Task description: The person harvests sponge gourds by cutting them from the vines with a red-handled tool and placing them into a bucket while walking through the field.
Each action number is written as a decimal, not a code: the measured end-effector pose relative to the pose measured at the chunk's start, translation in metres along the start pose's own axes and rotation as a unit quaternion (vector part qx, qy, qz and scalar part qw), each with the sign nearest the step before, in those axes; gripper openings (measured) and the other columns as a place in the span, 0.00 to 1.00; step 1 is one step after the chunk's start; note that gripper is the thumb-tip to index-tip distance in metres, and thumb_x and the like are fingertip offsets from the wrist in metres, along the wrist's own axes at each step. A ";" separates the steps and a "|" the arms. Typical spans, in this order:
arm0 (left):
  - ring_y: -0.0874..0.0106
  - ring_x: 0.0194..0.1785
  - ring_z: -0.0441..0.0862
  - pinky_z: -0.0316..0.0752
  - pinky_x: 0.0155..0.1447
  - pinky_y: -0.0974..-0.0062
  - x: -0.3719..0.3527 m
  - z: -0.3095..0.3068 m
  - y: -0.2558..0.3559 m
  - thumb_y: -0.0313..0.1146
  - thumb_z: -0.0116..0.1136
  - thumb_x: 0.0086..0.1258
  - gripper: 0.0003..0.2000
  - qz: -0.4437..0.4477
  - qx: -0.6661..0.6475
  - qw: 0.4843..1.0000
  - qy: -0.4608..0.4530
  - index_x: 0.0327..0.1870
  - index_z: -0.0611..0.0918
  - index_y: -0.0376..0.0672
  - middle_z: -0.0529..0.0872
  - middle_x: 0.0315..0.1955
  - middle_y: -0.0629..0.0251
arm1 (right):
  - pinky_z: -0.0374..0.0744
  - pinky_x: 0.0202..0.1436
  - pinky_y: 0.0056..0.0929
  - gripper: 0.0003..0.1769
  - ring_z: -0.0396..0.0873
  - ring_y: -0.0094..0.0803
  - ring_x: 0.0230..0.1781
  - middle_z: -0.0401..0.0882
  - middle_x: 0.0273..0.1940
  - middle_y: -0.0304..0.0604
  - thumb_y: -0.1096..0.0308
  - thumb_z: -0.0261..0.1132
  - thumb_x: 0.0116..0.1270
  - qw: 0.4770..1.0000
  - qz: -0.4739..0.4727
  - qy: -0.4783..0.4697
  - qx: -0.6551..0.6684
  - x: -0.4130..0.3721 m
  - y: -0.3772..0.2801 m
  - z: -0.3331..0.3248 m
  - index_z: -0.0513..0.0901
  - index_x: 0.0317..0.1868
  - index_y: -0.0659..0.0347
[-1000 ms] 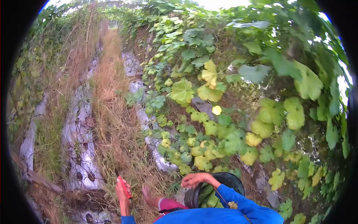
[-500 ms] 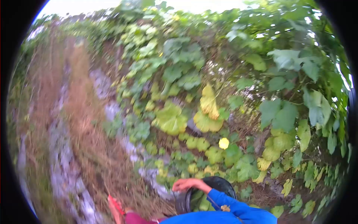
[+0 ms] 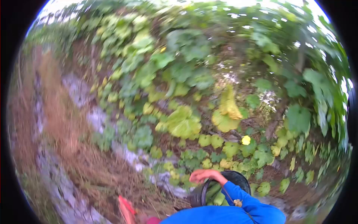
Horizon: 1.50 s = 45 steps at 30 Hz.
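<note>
My right hand [image 3: 205, 175], below a blue sleeve [image 3: 238, 192], reaches over a black bucket [image 3: 203, 196] with its fingers loosely stretched and nothing visible in them. The forearm crosses the bucket's mouth, and a thin dark cord runs over the sleeve. Inside the bucket lie long green gourds [image 3: 216, 196], partly hidden by the arm. Down at the lower left, my left hand [image 3: 128, 215] is closed around a slim red tool [image 3: 126, 204]; blur hides its exact kind.
A wall of vines with broad green leaves [image 3: 186, 76] and yellowing leaves [image 3: 182, 121] rises ahead. One yellow flower [image 3: 246, 140] shows above the bucket. Dry brown grass [image 3: 71, 130] and strips of pale sheeting [image 3: 67, 194] cover the ground at left.
The view has swung left, so the vines, bucket and both hands appear farther right. My right hand stays over the bucket, and my left still holds the red tool.
</note>
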<state>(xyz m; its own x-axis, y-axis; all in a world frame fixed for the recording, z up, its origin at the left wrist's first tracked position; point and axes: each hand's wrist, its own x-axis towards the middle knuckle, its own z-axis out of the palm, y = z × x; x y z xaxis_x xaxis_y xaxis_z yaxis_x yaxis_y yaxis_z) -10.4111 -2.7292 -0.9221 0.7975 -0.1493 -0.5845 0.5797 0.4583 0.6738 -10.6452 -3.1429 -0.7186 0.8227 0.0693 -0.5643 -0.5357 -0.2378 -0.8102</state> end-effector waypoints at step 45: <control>0.78 0.13 0.66 0.60 0.15 0.79 0.445 0.146 0.354 0.63 0.44 0.72 0.24 0.104 -0.046 0.993 0.013 0.36 0.71 0.48 0.73 0.16 0.70 | 0.76 0.51 0.25 0.32 0.77 0.25 0.50 0.78 0.58 0.35 0.45 0.63 0.65 0.988 -0.019 0.086 0.127 0.481 -0.295 -0.192 0.75 0.62 0.58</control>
<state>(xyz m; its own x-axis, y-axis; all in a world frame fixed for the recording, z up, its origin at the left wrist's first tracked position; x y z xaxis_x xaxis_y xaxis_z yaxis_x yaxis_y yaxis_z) -9.8263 -2.7617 -0.8778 0.8931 -0.0198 -0.4494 0.3836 0.5551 0.7380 -10.0551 -3.2255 -0.7201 0.8515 -0.0969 -0.5153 -0.5166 0.0139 -0.8561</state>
